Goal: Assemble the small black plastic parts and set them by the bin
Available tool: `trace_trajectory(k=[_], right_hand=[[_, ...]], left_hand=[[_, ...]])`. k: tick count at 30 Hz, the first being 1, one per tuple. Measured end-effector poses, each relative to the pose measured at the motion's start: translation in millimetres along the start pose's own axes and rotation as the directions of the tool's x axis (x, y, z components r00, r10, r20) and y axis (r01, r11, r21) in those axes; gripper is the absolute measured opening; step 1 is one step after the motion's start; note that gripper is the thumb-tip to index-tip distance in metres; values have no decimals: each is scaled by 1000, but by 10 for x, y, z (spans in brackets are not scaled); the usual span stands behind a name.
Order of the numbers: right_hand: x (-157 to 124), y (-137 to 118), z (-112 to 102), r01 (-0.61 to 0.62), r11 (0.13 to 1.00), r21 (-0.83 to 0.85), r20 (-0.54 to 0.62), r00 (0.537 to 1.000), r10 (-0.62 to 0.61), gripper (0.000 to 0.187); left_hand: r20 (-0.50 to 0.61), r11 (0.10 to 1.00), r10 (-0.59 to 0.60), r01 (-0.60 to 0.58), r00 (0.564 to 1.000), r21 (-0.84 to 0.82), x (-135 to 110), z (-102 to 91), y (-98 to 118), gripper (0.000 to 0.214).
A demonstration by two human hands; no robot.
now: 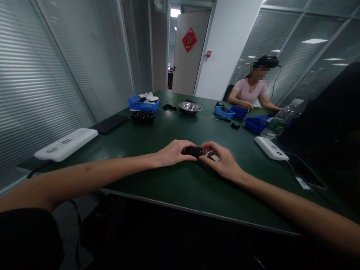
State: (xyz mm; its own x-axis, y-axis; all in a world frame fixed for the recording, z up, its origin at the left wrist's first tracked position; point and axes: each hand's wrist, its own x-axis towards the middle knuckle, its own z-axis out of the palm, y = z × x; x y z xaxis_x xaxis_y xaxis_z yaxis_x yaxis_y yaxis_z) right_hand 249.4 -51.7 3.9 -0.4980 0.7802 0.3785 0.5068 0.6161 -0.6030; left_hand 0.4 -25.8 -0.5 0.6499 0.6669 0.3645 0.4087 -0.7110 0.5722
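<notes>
A small black part [194,151], its exact kind too dark to make out, lies low over the green table [168,183]. My left hand [176,152] is closed round its left side, thumb in front and fingers behind. At its right end, the thumb and fingertips of my right hand [221,159] are curled in and touch it. A pale spot shows through the gap between my right thumb and fingers; I cannot tell what it is.
Further back are a blue basket [144,105], black round parts [143,117] and a steel bowl [190,108]. A white power bank [66,144] lies left; another power bank [270,148], a phone [305,170] and a bottle [281,120] are right. A person [253,88] sits beyond blue bins [239,111].
</notes>
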Motion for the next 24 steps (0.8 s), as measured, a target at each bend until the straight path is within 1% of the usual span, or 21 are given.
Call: trace_trajectory(k=[3, 5, 8, 10, 12, 19, 21, 24], right_hand=[[-6, 16, 4, 40, 999, 0, -4, 999, -40, 32], [-2, 7, 7, 37, 999, -16, -18, 999, -37, 32], [12, -29, 8, -37, 998, -52, -44, 998, 35, 31], [20, -51, 5, -99, 993, -70, -23, 995, 98, 30], [21, -60, 1, -120, 990, -76, 5, 993, 121, 29], [-7, -25, -9, 11, 997, -75, 12, 1000, -10, 32], [-5, -23, -2, 9, 998, -70, -8, 1000, -9, 33], [9, -23, 10, -42, 996, -74, -38, 999, 39, 32]], left_hand=[[1, 1000, 8, -8, 1000, 3, -6, -5, 1, 44], [6, 1000, 9, -9, 1000, -13, -8, -10, 8, 43], [0, 1000, 0, 0, 1000, -28, -7, -16, 18, 43], [-10, 1000, -7, 7, 1000, -23, -5, -17, 17, 45], [-16, 1000, -10, 10, 1000, -11, -3, -16, 13, 47], [-21, 1000, 22, -22, 1000, 5, -6, -4, 10, 43], [-27, 1000, 18, -18, 999, 6, -5, 0, 13, 42], [-34, 1000, 19, -18, 999, 16, -4, 5, 6, 44]])
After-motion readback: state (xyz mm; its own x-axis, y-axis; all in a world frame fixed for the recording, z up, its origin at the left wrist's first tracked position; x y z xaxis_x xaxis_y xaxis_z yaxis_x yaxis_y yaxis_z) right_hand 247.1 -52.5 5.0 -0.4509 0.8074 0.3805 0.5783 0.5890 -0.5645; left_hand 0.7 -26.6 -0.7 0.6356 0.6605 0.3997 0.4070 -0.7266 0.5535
